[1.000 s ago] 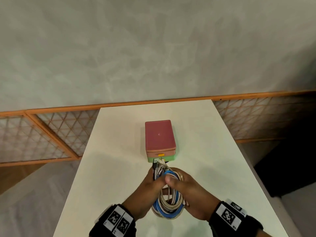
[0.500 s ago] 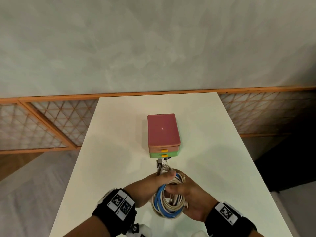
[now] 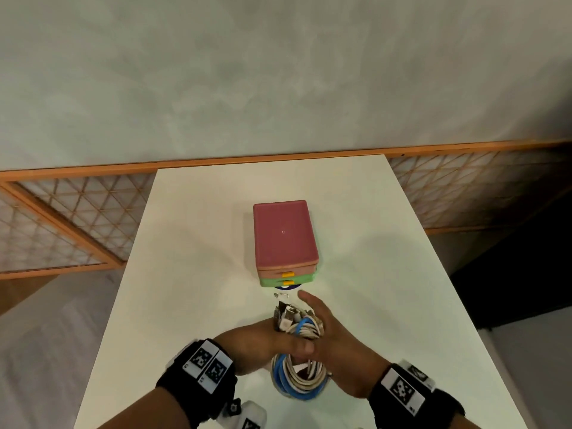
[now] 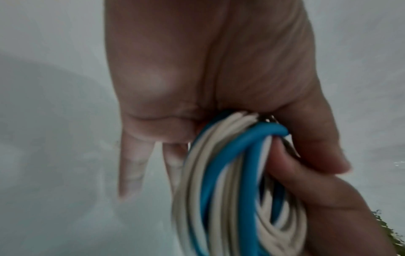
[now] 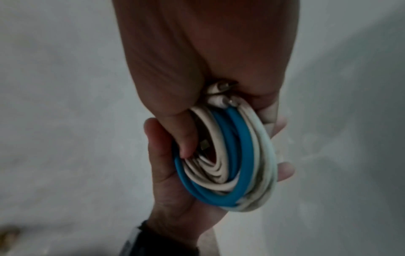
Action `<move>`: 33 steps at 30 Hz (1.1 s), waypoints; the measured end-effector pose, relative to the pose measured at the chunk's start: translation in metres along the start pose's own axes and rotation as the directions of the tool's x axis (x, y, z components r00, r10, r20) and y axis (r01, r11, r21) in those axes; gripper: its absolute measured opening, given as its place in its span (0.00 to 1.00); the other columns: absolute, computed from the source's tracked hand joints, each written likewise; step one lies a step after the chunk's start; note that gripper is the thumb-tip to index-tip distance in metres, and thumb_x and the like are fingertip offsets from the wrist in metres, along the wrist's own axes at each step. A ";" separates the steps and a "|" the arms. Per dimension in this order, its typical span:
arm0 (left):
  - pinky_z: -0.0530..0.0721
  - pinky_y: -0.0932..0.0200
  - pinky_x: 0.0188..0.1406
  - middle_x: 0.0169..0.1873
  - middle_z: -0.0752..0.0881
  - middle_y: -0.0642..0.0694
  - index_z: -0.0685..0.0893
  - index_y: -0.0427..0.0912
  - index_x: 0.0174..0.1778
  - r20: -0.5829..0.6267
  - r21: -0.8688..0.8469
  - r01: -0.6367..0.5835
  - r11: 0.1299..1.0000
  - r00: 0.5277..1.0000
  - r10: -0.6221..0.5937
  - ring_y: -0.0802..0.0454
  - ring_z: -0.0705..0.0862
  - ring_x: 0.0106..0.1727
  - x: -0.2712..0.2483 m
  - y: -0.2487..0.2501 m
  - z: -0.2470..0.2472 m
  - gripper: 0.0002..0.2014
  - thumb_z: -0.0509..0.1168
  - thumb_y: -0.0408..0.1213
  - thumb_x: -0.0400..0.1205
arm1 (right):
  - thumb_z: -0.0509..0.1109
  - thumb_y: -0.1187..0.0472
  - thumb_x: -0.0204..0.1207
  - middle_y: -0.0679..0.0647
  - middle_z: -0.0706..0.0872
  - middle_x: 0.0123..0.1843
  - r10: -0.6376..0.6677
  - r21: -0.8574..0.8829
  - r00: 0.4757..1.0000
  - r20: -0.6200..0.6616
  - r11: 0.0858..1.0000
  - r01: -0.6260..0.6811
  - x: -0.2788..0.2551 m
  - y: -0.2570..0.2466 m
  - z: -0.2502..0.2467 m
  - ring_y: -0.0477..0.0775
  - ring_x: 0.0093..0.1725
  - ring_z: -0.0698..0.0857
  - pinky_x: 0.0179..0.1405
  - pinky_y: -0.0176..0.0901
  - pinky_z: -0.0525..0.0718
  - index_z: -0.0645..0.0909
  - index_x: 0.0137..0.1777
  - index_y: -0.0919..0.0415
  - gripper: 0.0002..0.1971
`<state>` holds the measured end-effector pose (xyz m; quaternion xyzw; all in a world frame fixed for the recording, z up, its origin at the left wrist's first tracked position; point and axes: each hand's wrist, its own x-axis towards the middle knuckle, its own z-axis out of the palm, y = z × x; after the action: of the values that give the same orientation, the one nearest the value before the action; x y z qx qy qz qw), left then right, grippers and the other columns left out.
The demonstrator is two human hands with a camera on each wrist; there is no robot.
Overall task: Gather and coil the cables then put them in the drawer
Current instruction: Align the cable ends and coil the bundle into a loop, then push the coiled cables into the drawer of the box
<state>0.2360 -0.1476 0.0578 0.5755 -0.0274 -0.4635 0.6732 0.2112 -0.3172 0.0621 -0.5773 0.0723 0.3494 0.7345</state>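
Observation:
A coil of blue and white cables (image 3: 297,376) stands upright between both hands above the white table (image 3: 192,274). My left hand (image 3: 266,345) grips it from the left, thumb laid across the top of the loop. My right hand (image 3: 332,334) holds it from the right, its index finger stretched towards the drawer box. The plug ends (image 3: 283,314) stick out on the far side. In the left wrist view the coil (image 4: 228,181) sits between thumb and palm (image 4: 219,78). In the right wrist view my right thumb (image 5: 186,138) passes through the coil (image 5: 238,155). The drawer box (image 3: 283,236) has its drawers closed.
The drawer box has a dark red top, a salmon drawer and a green drawer, each with an orange handle (image 3: 288,274). It stands mid-table just beyond the hands. An orange wooden rail with lattice panels (image 3: 71,224) runs behind the table, below a grey wall.
The hands have drawn back a little from the drawer box with the coil. My left thumb now lies across the coil's top and my right index finger has straightened.

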 end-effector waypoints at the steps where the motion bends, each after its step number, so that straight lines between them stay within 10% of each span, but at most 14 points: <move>1: 0.76 0.37 0.75 0.68 0.85 0.31 0.84 0.37 0.68 -0.025 -0.034 -0.033 0.999 0.999 0.032 0.33 0.81 0.71 0.001 -0.001 0.001 0.22 0.73 0.31 0.76 | 0.81 0.72 0.61 0.53 0.86 0.66 -0.004 -0.096 1.000 0.001 0.995 0.004 0.002 -0.003 -0.002 0.53 0.61 0.88 0.56 0.49 0.87 0.59 0.78 0.39 0.52; 7: 0.85 0.41 0.62 0.58 0.89 0.31 0.86 0.36 0.63 -0.250 -0.180 -0.188 0.965 0.958 0.140 0.35 0.88 0.60 0.005 -0.006 0.010 0.19 0.71 0.28 0.75 | 0.78 0.67 0.60 0.48 0.83 0.65 0.029 -0.486 1.000 -0.005 0.874 -0.028 0.012 -0.023 0.002 0.51 0.53 0.90 0.56 0.54 0.89 0.23 0.76 0.27 0.69; 12: 0.86 0.42 0.57 0.55 0.87 0.30 0.84 0.32 0.64 -0.293 -0.279 -0.273 0.921 0.937 0.189 0.33 0.87 0.56 -0.001 -0.007 0.002 0.19 0.68 0.27 0.76 | 0.80 0.74 0.54 0.50 0.83 0.64 0.007 -0.302 0.998 -0.068 0.953 -0.028 0.024 -0.022 0.010 0.54 0.58 0.89 0.57 0.56 0.89 0.26 0.76 0.26 0.74; 15: 0.87 0.45 0.52 0.53 0.87 0.30 0.86 0.32 0.62 -0.323 -0.341 -0.300 0.891 0.927 0.189 0.35 0.87 0.54 -0.006 -0.005 -0.007 0.19 0.72 0.29 0.74 | 0.91 0.62 0.42 0.54 0.76 0.72 0.030 -0.204 0.994 -0.109 0.978 -0.051 0.033 -0.019 0.025 0.57 0.64 0.86 0.59 0.58 0.88 0.33 0.74 0.18 0.79; 20: 0.88 0.47 0.47 0.45 0.87 0.31 0.87 0.32 0.50 -0.368 -0.404 -0.282 0.870 0.921 0.128 0.37 0.89 0.46 -0.022 -0.013 -0.025 0.16 0.76 0.32 0.68 | 0.74 0.31 0.63 0.53 0.79 0.65 0.096 0.229 0.933 -0.346 0.973 -0.015 0.052 -0.024 0.028 0.56 0.67 0.79 0.69 0.59 0.79 0.65 0.74 0.36 0.40; 24: 0.86 0.40 0.55 0.52 0.86 0.24 0.89 0.30 0.51 -0.378 -0.423 -0.221 0.879 0.924 0.050 0.31 0.86 0.52 -0.039 -0.024 -0.035 0.16 0.75 0.32 0.68 | 0.67 0.44 0.79 0.57 0.86 0.54 0.379 0.467 0.863 -0.334 0.862 -0.197 0.082 -0.014 0.012 0.59 0.56 0.85 0.52 0.55 0.81 0.82 0.60 0.58 0.19; 33: 0.90 0.42 0.48 0.60 0.86 0.22 0.86 0.26 0.61 -0.431 -0.514 -0.196 0.835 0.901 -0.054 0.30 0.89 0.58 -0.065 -0.033 -0.052 0.21 0.70 0.29 0.72 | 0.71 0.50 0.76 0.53 0.88 0.47 0.304 0.319 0.833 -0.463 0.934 -0.163 0.111 -0.014 0.014 0.57 0.52 0.86 0.48 0.53 0.80 0.82 0.55 0.54 0.12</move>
<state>0.2091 -0.0633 0.0463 0.4455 0.2322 -0.2882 0.8152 0.2975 -0.2582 0.0212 -0.5312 0.3786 0.2609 0.7117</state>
